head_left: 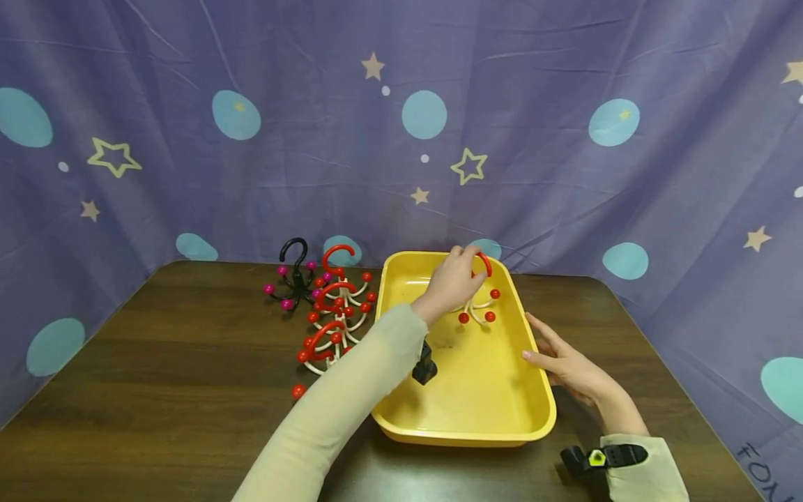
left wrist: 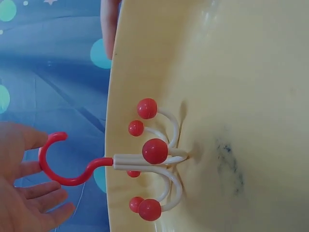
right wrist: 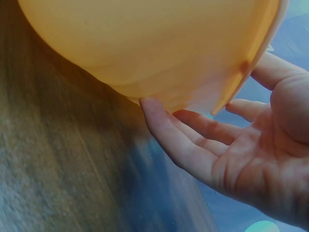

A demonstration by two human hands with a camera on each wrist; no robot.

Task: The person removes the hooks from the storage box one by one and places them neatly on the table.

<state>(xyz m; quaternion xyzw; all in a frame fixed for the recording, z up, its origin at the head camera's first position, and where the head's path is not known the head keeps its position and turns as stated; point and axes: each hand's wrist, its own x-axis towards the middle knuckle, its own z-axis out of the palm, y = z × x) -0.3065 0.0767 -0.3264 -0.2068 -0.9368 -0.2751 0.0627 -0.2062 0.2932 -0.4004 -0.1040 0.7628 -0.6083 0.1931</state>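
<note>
A red-and-white octopus-shaped hanger (left wrist: 133,162) stands upright inside the yellow tray (head_left: 464,440), its curved white arms tipped with red balls near the tray floor. At the red hook on top is my left hand (head_left: 448,282). In the left wrist view, thumb and index finger touch the hook while the other fingers spread straight. My right hand (head_left: 574,369) holds the tray's right wall. Its thumb lies at the rim and its fingers (right wrist: 193,154) reach under the outer side, as the right wrist view shows.
Left of the tray, several similar red-and-white hangers (head_left: 339,317) stand in a row on the brown table (head_left: 157,390). Beside them stands a black hanger (head_left: 297,282) with pink balls. A patterned purple curtain (head_left: 533,188) hangs behind the table.
</note>
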